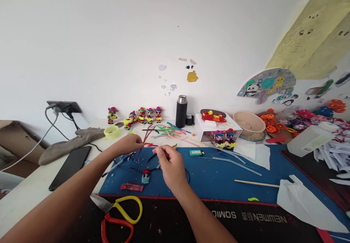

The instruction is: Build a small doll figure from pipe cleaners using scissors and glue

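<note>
My left hand reaches over the back edge of the blue mat, its fingers closed. A thin dark red strand passes at its fingertips and appears pinched there. Close by, my right hand is curled with thumb and forefinger together; whatever it grips is too small to make out. Between and below the hands, a small figure with a red hat and light blue body lies on the mat beside a dark cord. A pink lighter is nearer to me. Scissors with red and yellow handles lie open at the front.
Finished-looking figurines and a black thermos stand along the wall. Colourful strips lie scattered behind the blue mat. A green lighter, a wooden stick, tissue and a phone surround the hands.
</note>
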{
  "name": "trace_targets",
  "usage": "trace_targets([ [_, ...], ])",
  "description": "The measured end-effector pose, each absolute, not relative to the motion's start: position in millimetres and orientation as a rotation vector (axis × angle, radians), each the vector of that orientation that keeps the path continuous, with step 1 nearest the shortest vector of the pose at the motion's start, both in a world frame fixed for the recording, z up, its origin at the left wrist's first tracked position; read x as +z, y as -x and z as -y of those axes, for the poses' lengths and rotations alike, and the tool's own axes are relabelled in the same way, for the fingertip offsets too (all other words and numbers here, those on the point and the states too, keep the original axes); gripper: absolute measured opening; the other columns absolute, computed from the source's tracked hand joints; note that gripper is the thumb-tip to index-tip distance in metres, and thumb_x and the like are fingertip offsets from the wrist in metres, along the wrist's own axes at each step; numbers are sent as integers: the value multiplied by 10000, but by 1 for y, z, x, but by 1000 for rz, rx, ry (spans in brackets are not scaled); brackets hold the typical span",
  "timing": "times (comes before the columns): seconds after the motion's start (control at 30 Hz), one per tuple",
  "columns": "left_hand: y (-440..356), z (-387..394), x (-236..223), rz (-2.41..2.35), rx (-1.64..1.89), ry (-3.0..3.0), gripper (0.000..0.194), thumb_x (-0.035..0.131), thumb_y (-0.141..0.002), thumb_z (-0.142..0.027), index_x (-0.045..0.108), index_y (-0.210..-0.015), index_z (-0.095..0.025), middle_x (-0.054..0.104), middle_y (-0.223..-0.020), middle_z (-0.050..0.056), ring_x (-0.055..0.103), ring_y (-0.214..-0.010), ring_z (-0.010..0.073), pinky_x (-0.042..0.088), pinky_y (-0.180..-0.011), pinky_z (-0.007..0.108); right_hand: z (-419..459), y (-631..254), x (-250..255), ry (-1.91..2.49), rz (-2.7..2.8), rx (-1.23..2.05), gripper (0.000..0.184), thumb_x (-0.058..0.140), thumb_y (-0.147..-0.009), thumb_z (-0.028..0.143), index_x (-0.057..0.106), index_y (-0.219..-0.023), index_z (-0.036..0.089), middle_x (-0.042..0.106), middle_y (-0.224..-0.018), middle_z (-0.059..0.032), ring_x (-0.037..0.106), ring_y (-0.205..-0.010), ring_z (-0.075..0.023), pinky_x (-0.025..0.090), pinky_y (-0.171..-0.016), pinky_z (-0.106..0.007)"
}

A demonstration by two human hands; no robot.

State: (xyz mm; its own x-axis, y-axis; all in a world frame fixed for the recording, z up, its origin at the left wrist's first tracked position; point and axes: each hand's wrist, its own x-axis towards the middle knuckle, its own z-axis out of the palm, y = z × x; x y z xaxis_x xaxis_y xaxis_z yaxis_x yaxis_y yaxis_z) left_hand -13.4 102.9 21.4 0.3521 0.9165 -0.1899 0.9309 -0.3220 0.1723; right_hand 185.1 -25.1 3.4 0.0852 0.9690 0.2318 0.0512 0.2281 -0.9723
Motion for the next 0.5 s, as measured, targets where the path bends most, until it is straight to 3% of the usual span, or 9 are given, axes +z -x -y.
trace_targets([
  [0.3,85,-107,50,-1746,-161,-2508,246,507,-858,-416,632,-755,-231,729,-780,71,628,-725,256,369,-644,326,27,-184,3,1131,1338,934,391,566,-994,477,803,-989,166,564,-621,4,479,-560,-146,359,-548,-264],
  [0.5,124,-116,46,-1840,-339,-2532,246,518,-885,-352,656,-755,-195,721,-794,107,617,-784,270,431,-771,350,28,-182,4,1163,1381,932,382,558,-998,463,803,-977,171,660,-680,-17,534,-582,-153,373,-561,-268],
])
